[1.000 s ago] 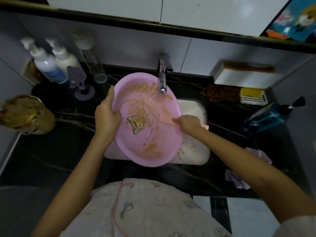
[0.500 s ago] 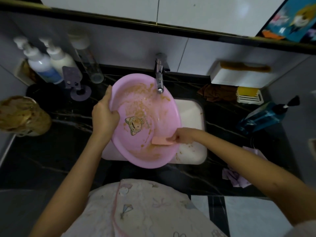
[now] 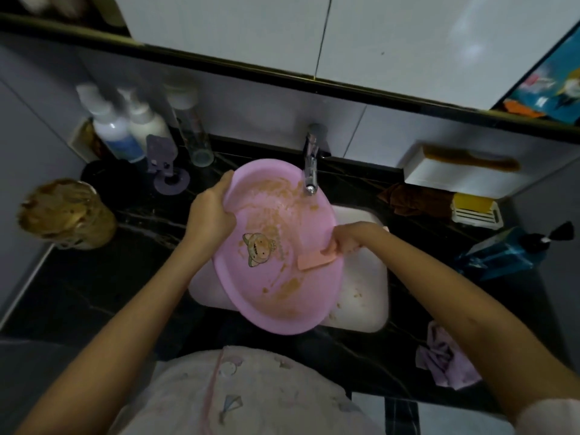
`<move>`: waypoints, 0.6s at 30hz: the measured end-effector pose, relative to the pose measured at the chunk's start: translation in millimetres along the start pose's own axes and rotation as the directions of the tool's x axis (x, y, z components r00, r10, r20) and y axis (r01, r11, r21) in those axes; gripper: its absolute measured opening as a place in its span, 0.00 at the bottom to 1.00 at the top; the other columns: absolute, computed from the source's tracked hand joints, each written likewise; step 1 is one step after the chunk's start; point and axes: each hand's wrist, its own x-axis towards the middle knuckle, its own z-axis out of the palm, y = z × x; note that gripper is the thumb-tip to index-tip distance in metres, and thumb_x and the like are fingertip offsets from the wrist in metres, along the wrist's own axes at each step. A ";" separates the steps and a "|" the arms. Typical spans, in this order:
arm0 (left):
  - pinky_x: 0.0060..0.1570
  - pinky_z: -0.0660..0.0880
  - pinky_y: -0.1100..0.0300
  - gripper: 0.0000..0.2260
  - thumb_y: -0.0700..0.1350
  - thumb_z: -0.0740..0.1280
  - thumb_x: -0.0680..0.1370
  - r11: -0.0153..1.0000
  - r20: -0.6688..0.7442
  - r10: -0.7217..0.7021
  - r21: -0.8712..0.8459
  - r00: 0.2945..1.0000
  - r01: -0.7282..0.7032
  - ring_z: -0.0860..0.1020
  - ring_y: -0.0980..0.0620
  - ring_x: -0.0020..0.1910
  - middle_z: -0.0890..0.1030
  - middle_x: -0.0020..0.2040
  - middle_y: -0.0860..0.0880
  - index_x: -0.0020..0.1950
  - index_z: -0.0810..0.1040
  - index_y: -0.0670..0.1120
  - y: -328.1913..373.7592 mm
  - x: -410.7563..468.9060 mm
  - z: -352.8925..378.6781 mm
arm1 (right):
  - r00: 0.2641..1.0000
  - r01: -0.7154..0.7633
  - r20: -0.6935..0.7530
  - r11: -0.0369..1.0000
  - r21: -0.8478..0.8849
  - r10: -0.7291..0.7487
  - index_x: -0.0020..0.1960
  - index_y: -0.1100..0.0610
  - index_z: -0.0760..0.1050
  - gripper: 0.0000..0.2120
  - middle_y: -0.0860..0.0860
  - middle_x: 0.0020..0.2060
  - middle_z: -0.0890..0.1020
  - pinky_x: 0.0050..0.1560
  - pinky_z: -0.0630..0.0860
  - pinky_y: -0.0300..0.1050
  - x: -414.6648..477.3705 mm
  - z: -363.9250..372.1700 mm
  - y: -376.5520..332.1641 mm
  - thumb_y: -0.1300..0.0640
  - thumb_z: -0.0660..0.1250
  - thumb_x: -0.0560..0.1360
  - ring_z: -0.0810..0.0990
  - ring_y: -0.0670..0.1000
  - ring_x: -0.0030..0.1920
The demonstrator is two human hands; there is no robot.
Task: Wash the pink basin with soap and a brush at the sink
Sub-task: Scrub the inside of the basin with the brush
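The pink basin (image 3: 298, 315) was held tilted over the white sink (image 3: 367, 277), its upper rim lying just beneath the spout of the tap (image 3: 310, 174). Its left rim was clamped by the left hand (image 3: 210, 215), the fingers being curled over the edge. A flat salmon-pink brush (image 3: 314, 262) was gripped at one end by the right hand (image 3: 348, 240), fingers closed round it, and was pressed against the basin's inner wall on the right side. Brown residue was smeared across the inside (thickest near the tap and toward the lower rim), and a cartoon animal figure was seen on the bottom. Crumbs of the same brown matter were scattered in the sink. On the dark counter (image 3: 94, 277), pump bottles (image 3: 116, 133) were stood at the back left, a blue bottle (image 3: 499, 255) was laid at the right, and a crumpled pale cloth (image 3: 445, 362) was left near the front right edge.
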 end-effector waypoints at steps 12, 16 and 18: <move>0.52 0.73 0.54 0.38 0.30 0.67 0.67 0.995 0.106 -0.036 0.102 0.994 0.025 0.76 0.40 0.57 0.78 0.59 0.39 0.75 0.62 0.46 -2.9 21.9 -3.2 | 0.997 0.052 -0.045 0.993 -0.107 -0.057 0.60 0.56 0.75 0.19 0.52 0.52 0.77 0.50 0.72 0.44 3.9 -14.5 -8.3 0.44 0.62 0.77 0.76 0.53 0.51; 0.52 0.73 0.53 0.37 0.30 0.67 0.67 0.995 0.106 -0.020 0.104 0.994 0.009 0.77 0.39 0.57 0.78 0.58 0.39 0.75 0.63 0.47 -0.7 22.6 -5.7 | 0.706 -0.027 -0.641 0.893 -0.450 -0.301 0.68 0.47 0.69 0.16 0.53 0.51 0.78 0.40 0.69 0.45 2.1 -36.0 -8.2 0.50 0.55 0.81 0.79 0.57 0.49; 0.52 0.74 0.52 0.37 0.30 0.66 0.67 0.994 0.088 -0.009 0.106 0.996 0.000 0.77 0.39 0.56 0.79 0.57 0.39 0.74 0.63 0.49 0.1 24.0 -7.5 | 0.673 -0.009 -0.651 0.877 -0.481 -0.350 0.70 0.46 0.67 0.18 0.53 0.50 0.77 0.37 0.65 0.45 0.2 -31.2 -5.4 0.52 0.54 0.81 0.78 0.57 0.47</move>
